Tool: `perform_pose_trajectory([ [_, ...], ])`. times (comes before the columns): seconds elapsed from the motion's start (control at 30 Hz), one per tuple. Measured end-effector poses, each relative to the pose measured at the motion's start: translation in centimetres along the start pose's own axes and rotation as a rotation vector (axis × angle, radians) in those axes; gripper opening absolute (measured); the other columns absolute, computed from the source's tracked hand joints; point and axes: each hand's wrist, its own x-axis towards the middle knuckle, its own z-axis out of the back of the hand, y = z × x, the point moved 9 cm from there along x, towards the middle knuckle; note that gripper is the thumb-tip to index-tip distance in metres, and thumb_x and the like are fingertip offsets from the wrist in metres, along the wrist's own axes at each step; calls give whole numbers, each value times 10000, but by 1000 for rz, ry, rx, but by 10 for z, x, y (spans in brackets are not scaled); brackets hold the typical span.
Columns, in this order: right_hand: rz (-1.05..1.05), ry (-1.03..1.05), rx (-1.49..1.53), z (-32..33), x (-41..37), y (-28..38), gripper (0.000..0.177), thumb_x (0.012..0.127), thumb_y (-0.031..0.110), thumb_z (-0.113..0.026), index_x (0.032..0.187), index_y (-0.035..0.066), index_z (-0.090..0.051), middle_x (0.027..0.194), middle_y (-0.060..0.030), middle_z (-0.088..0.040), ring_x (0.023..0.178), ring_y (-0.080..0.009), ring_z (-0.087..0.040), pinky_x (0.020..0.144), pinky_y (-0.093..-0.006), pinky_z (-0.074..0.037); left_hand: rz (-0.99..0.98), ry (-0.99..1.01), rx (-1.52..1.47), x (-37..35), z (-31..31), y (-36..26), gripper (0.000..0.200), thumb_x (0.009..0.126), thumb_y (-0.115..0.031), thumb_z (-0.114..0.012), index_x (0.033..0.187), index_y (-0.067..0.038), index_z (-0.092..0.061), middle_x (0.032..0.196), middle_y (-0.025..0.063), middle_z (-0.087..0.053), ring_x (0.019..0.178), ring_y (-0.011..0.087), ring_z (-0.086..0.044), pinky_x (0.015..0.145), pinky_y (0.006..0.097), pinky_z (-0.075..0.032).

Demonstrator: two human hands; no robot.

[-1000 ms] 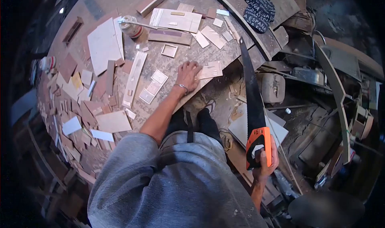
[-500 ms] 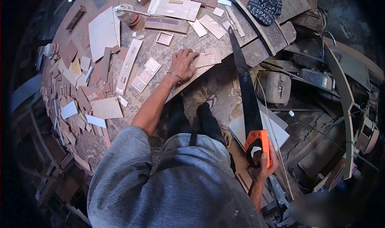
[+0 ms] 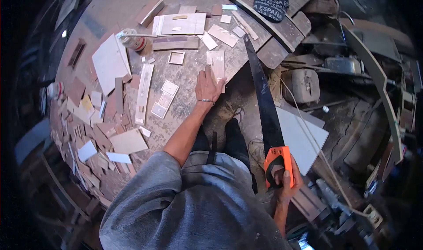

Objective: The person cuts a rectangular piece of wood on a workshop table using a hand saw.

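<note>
Left hand [image 3: 208,85] lies flat, fingers spread, pinning a pale wood strip [image 3: 217,64] at the workbench [image 3: 189,76] edge, upper centre of frame; right hand [image 3: 284,179] clenched round the handsaw [image 3: 263,98] handle, lower right; blade beside the strip, apart; no cut shows yet

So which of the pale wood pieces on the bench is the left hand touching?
The narrow piece at the edge of the bench beside the saw; the left hand rests on its lower end.
</note>
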Motion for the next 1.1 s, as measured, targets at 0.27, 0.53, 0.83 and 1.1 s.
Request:
perform_pose_trajectory([
  [0.27, 8, -191, 101, -54, -85, -8, 493, 1041, 196, -643, 1426, -105, -578, 850, -64, -644, 546, -69, -486, 484, -251, -388, -267, -162, 229, 66, 77, 80, 270, 886, -220, -705, 1089, -42, -704, 1090, 234, -635, 983, 439, -625, 860, 528, -523],
  [0.53, -37, -316, 81, -58, -103, -11, 514, 1038, 239, -660, 1421, -95, -585, 836, -54, -657, 542, -70, -485, 490, -247, -368, -106, 353, 70, 59, -2, 21, 706, 877, -475, -748, 1354, 12, -566, 1195, 277, -625, 1095, 438, -623, 939, 526, -524],
  [0.83, -71, -369, 48, -66, -124, -19, 521, 1038, 218, -633, 1435, -111, -555, 752, 9, -558, 552, -33, -376, 490, -217, -329, -272, 321, 83, 39, -1, 1, 832, 761, -350, -821, 1485, -83, -509, 1361, 196, -536, 1270, 404, -499, 1036, 541, -470],
  [1.1, -82, -373, 29, -74, -128, -20, 519, 1031, 227, -646, 1425, -103, -571, 741, 11, -566, 539, -35, -392, 488, -225, -321, -594, 267, 234, 101, 75, 102, 657, 803, -150, -767, 1428, -80, -577, 1426, 188, -566, 1317, 456, -490, 1145, 524, -420],
])
